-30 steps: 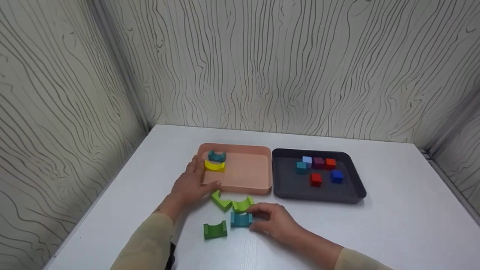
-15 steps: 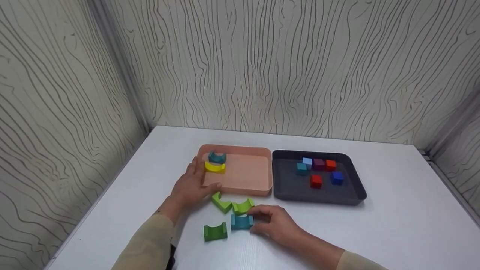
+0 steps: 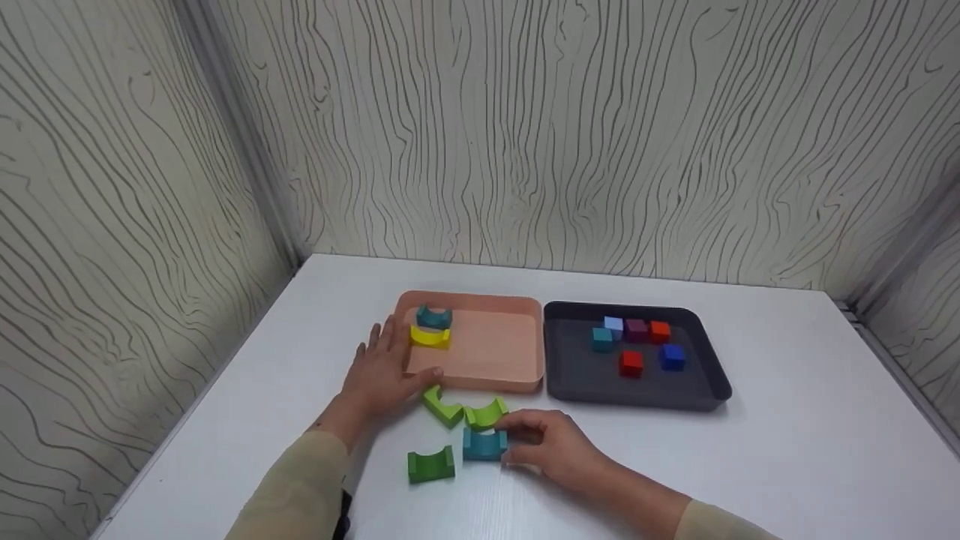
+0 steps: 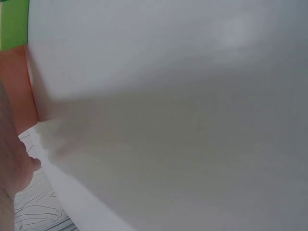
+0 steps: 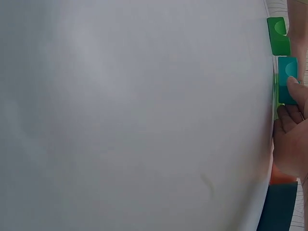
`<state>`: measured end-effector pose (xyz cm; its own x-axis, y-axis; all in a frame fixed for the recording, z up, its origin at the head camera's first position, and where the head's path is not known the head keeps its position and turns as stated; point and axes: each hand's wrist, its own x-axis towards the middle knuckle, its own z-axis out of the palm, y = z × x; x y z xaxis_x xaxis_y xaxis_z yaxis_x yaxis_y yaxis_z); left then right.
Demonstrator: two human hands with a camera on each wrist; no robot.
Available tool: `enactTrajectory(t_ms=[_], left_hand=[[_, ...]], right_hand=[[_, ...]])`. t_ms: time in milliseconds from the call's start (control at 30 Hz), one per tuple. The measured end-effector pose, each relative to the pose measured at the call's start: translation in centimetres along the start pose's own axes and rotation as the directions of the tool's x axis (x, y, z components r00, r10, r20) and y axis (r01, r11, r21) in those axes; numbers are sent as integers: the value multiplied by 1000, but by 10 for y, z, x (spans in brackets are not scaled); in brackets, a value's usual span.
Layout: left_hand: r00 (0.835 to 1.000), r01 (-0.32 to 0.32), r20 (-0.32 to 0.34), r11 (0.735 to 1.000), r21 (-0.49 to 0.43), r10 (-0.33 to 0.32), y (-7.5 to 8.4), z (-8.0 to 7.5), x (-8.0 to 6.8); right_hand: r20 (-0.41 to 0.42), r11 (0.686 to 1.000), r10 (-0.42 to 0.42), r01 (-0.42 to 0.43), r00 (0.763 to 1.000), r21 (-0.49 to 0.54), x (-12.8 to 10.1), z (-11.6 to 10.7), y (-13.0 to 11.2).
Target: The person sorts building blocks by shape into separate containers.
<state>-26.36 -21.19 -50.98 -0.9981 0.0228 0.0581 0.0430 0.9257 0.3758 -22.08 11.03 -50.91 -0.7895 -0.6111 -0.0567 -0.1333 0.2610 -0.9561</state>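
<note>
My right hand (image 3: 525,442) lies on the white table (image 3: 787,450) and pinches a teal arch block (image 3: 482,445) from its right side; the right wrist view shows fingertips on that teal block (image 5: 287,72). Three green arch blocks lie close by: one left of it (image 3: 430,464) and two behind it (image 3: 442,406) (image 3: 486,412). My left hand (image 3: 384,364) rests flat with straight fingers against the left front corner of a pink tray (image 3: 495,352). In that tray sit a teal arch (image 3: 433,316) and a yellow arch (image 3: 430,337).
A black tray (image 3: 585,382) right of the pink one holds several coloured cubes (image 3: 631,363). Wood-grain walls close in the table at the back and on both sides. Bare tabletop shows at the right and far left.
The fingers of my left hand have spread slightly beside the pink tray. My right hand stays on the teal arch block, which has not visibly shifted.
</note>
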Motion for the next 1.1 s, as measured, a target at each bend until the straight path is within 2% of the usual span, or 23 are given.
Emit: enactTrajectory(t_ms=[400, 500, 700, 900, 1100], left_hand=[[1000, -3, 16, 1000, 4, 3, -1, 1, 1], [1000, -1, 23, 1000, 7, 1, 0, 0, 1], [1000, -15, 18, 1000, 5, 15, 2, -3, 0], [999, 3, 32, 1000, -8, -2, 1, -2, -2], [1000, -4, 18, 1000, 2, 4, 2, -2, -1]], right_hand=[[-1, 997, 69, -69, 998, 26, -7, -5, -10], [-11, 998, 54, -54, 999, 12, -9, -8, -15], [-46, 999, -30, 31, 998, 20, -11, -16, -23], [-58, 999, -32, 33, 998, 9, -11, -21, -33], [-92, 999, -46, 47, 995, 3, -5, -27, -41]])
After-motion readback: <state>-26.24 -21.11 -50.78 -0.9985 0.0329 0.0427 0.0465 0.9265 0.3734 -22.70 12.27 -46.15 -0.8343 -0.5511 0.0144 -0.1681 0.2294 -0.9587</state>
